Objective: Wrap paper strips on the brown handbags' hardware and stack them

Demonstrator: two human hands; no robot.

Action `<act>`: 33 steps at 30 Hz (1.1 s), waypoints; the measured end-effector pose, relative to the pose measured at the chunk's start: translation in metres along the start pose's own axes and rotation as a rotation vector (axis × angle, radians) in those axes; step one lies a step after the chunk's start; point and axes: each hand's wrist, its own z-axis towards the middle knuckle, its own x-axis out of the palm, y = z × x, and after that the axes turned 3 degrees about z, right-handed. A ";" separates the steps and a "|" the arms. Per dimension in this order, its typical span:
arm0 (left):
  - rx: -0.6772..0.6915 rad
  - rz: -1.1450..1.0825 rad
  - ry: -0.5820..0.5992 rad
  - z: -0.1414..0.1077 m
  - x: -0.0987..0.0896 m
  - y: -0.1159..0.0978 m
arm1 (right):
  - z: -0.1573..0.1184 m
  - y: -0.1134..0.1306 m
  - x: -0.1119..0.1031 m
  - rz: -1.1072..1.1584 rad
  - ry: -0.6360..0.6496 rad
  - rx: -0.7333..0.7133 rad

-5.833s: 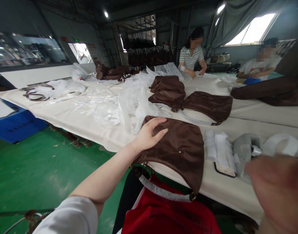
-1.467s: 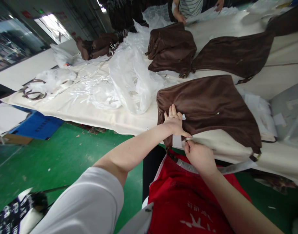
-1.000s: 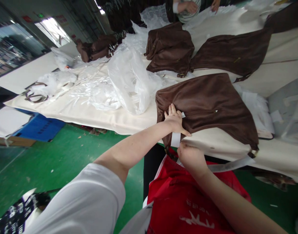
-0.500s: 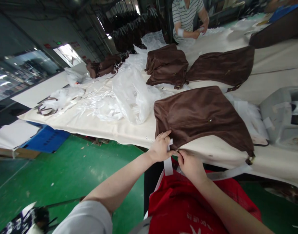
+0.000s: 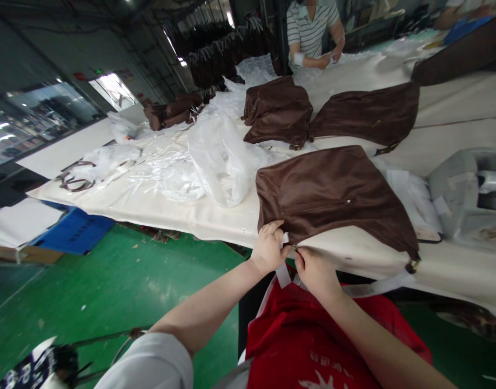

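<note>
A dark brown bag [image 5: 329, 183] lies flat at the table's front edge, a zipper running across it. Its near left corner is between my hands. My left hand [image 5: 269, 247] is closed on that corner, a white strip [image 5: 283, 275] hanging beside the fingers. Close to its right, my right hand [image 5: 317, 271] pinches a small metal piece at the bag's corner, mostly covered by the fingertips. From the bag's right corner, with its brass-coloured ring [image 5: 412, 266], a pale wrapped strap [image 5: 380, 286] runs back toward my right hand.
More brown bags [image 5: 278, 111] lie behind on the cream table [image 5: 183, 216]. Clear plastic wrapping [image 5: 219, 156] is heaped left of centre. A grey plastic-covered holder [image 5: 458, 189] stands at the right. Across the table, a person in a striped shirt [image 5: 313, 29] handles something small.
Both hands stay at the bag's corner, with the left wrist shifted slightly. The white strip by my left hand has tilted. The person across the table has moved their hands slightly.
</note>
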 end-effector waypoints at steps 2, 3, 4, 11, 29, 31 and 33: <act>0.007 0.030 -0.044 -0.007 0.002 -0.002 | 0.000 -0.001 0.002 0.021 0.004 0.003; 0.013 0.037 -0.059 -0.009 0.003 -0.003 | 0.000 -0.001 0.002 0.032 0.005 0.005; 0.019 0.032 -0.064 -0.012 0.004 -0.003 | 0.000 -0.001 0.003 0.042 0.008 0.008; -0.074 -0.071 0.040 -0.008 0.000 0.003 | -0.001 -0.002 0.001 0.063 0.024 0.033; -0.050 0.135 -0.352 -0.019 0.034 -0.016 | 0.000 -0.008 0.001 0.129 -0.033 0.005; -0.087 0.051 -0.409 -0.020 0.033 -0.017 | -0.001 -0.008 -0.001 0.162 -0.059 -0.009; -0.072 0.005 -0.411 -0.021 0.031 -0.017 | -0.002 -0.008 -0.003 0.182 -0.086 -0.016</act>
